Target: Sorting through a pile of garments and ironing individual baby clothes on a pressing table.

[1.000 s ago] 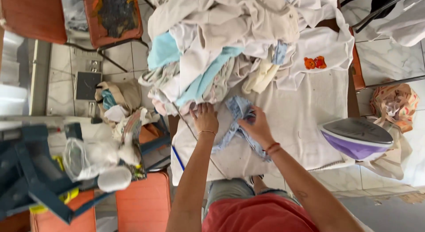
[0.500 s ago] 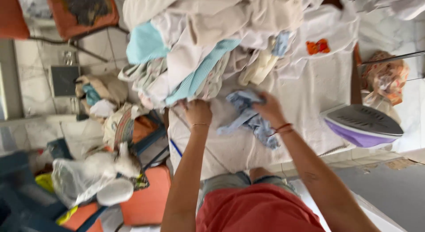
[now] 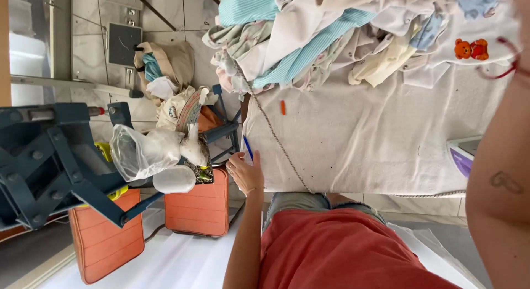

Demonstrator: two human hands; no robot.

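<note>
My ironing board cover (image 3: 364,140) is off-white. The heap holds an aqua striped garment (image 3: 245,6) and a white bib with an orange bear (image 3: 471,48). The iron (image 3: 462,155) is purple and white. My shirt (image 3: 337,250) is coral red, the cases (image 3: 201,203) orange.

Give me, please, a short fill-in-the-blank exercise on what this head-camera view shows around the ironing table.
1. The left hand rests at the corner of the white-covered table, beside a ____ pen.
2. The iron at the right edge of the table is white and ____.
3. The white garment at the top right bears an orange ____ motif.
4. A twisted cord runs from the ____ of clothes to the table's near edge.

Missing words: blue; purple; bear; pile
</note>
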